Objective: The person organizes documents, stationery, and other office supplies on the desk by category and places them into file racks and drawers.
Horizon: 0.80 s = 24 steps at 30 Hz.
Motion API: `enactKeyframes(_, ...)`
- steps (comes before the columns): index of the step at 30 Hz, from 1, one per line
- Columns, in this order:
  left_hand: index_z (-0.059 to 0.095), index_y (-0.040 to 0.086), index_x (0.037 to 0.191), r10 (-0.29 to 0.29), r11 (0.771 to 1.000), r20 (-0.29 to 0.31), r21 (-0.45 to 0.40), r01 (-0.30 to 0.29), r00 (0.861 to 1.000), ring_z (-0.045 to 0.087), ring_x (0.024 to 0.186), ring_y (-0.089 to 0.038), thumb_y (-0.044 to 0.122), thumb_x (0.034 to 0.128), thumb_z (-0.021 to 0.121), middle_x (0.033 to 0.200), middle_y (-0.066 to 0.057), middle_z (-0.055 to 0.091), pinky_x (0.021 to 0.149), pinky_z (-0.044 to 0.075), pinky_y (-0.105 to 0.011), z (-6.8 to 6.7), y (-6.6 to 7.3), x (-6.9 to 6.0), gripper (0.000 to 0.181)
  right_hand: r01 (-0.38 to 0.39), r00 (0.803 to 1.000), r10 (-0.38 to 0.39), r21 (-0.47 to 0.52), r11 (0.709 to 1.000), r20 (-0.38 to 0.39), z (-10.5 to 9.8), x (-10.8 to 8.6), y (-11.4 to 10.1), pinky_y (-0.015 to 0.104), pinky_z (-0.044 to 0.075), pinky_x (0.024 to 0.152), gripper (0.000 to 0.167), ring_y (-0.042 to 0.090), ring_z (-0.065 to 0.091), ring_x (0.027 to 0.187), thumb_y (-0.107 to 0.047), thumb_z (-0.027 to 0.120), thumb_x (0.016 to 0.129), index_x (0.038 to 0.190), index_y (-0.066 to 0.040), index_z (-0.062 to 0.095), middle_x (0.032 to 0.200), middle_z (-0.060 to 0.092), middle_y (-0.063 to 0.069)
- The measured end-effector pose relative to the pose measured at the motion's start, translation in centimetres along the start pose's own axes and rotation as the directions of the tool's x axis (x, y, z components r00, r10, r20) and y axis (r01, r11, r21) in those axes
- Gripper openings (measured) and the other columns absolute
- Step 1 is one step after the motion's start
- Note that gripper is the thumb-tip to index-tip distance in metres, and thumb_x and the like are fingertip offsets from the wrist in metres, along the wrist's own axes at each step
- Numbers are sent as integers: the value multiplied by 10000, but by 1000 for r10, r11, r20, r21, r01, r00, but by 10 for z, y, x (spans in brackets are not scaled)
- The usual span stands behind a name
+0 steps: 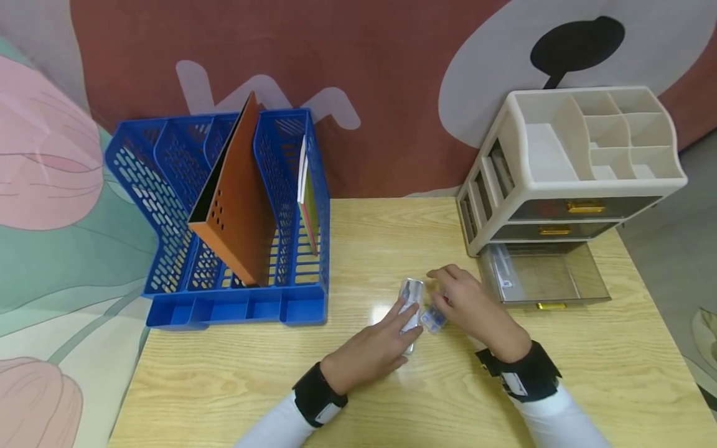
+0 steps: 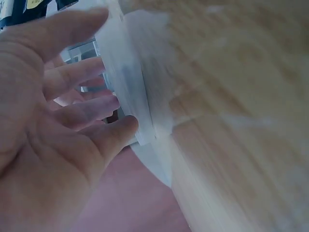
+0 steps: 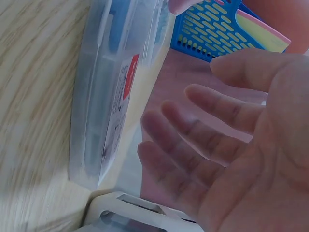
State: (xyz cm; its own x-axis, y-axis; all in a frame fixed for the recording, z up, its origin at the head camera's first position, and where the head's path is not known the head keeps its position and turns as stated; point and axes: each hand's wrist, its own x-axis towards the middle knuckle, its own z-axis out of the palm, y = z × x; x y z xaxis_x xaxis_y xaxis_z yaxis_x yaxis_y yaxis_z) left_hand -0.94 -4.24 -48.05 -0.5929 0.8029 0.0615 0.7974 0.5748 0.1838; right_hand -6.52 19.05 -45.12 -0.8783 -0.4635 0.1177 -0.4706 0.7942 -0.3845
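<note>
A long clear plastic case point(image 1: 413, 290) with something dark and bluish inside lies on the table. My left hand point(image 1: 374, 350) lies over it with spread fingers, and in the left wrist view the fingertips point(image 2: 129, 123) are at its side. Right beside it is a small clear plastic box point(image 1: 433, 318) with blue contents, partly covered by my right hand point(image 1: 473, 308). In the right wrist view, my right hand's loosely bent fingers point(image 3: 178, 140) stand apart from a clear box point(image 3: 89, 116) with a red and white label, and hold nothing.
A white drawer unit point(image 1: 518, 186) stands at the right. Its bottom drawer point(image 1: 560, 274) is pulled out, with a clear packet point(image 1: 508, 277) inside. At the left, a blue file rack point(image 1: 319, 261) holds an orange folder point(image 1: 241, 205) and thin booklets point(image 1: 307, 199).
</note>
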Motion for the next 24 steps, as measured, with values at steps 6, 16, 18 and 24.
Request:
enactKeyframes(6,622,91,1402,7,998,-52,69,-3,999,408,1474,-451,223,984,717,1565,-246,462,1019,540,-298,1,-2,2,448,11,1000,-11,10,1000,4,3,4,-1,452,614,808,343,296,687,985,-146,712,950,1255,7,675,1176,692,174)
enactKeyframes(16,638,80,1383,-131,988,-38,82,134,991,426,1468,-440,251,998,702,1551,-236,489,991,555,-313,-3,-17,13,426,-13,999,13,16,1000,39,12,16,-2,499,588,935,375,352,685,1081,-166,704,964,1281,27,656,1198,682,201)
enactKeyframes(18,630,75,1394,-153,985,-33,69,155,988,420,1472,-440,264,1000,700,1559,-237,479,986,560,-321,-3,-20,17,442,-19,999,18,25,1000,45,14,18,-2,506,582,951,380,362,681,1096,-163,706,964,1286,31,651,1202,680,207)
enactKeyframes(24,571,59,1451,-222,975,-25,13,223,975,368,1504,-440,299,968,741,1600,-246,417,1072,519,-364,-7,-28,20,565,-26,998,25,14,1000,63,18,23,-5,519,569,976,421,385,665,1131,-181,694,972,1328,32,621,1230,666,221)
